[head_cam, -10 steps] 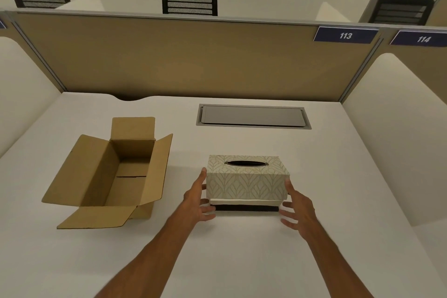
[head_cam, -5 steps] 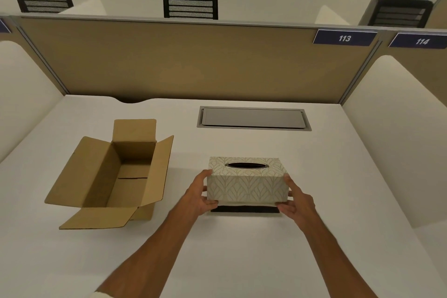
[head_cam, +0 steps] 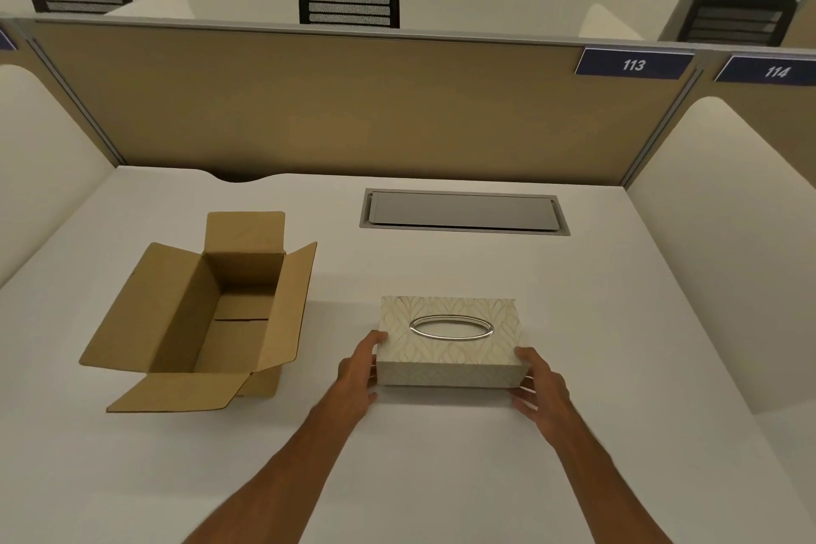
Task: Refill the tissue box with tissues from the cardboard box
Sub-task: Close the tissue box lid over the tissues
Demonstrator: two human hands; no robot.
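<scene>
Head view, looking down at a white bench (head_cam: 441,477) inside a study cubicle. Both forearms run off the bottom edge, so nothing above the elbows shows. A cream rectangular tissue box with a pale leaf pattern and a silver oval slot (head_cam: 450,340) sits at centre, near the front. Whether tissues are inside cannot be told; the slot looks pale and blank. The left hand (head_cam: 360,371) presses the box's left end, the right hand (head_cam: 541,389) its right end, fingers (head_cam: 527,356) curled around the near corners, holding it between them. Its underside is hidden. Well apart to the left stands an open brown cardboard box (head_cam: 212,314), flaps spread, its floor bare. Behind lie a grey recessed hatch (head_cam: 461,212), a tan partition (head_cam: 331,102) and blue plates reading 113 (head_cam: 633,64) and 114 (head_cam: 775,70).
</scene>
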